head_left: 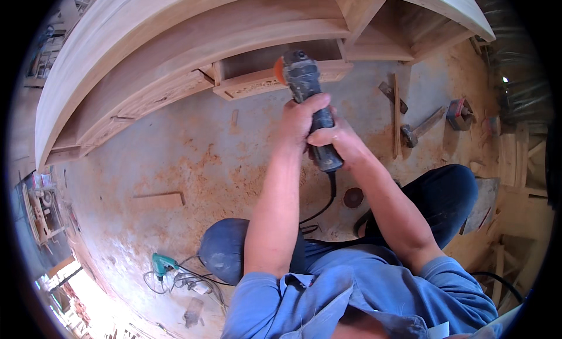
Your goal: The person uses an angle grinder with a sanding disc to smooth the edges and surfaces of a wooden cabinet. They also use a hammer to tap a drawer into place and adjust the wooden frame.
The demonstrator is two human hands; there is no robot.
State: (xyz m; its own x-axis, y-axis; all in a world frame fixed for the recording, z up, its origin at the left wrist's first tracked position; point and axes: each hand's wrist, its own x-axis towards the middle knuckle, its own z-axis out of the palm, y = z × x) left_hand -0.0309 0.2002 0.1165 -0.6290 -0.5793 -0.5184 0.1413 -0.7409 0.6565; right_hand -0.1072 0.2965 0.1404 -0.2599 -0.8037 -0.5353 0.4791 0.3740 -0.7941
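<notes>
Both hands: clenched on the angle grinder (pixel 309 99)
Left hand (pixel 300 118): forward, nearer the head
Right hand (pixel 335 141): rear grip (by the cord)
Long axis: runs away from the body, up-left
Disc end: against the carved drawer front (pixel 263 81) of the wooden cabinet (pixel 175 46)

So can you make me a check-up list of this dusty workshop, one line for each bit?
Surface: grey concrete floor strewn with orange sawdust.
Job's things: dark grey angle grinder with orange disc against pale carved wooden furniture frame.
Clutter: wood-handled hammer, thin wood strip, flat offcut, teal power tool, round disc.
Grippers: left hand and right hand both grip the grinder.
Cables: black cord runs from the grinder; tangled leads by the teal tool.
Surroundings: stacked timber pieces at right.
</notes>
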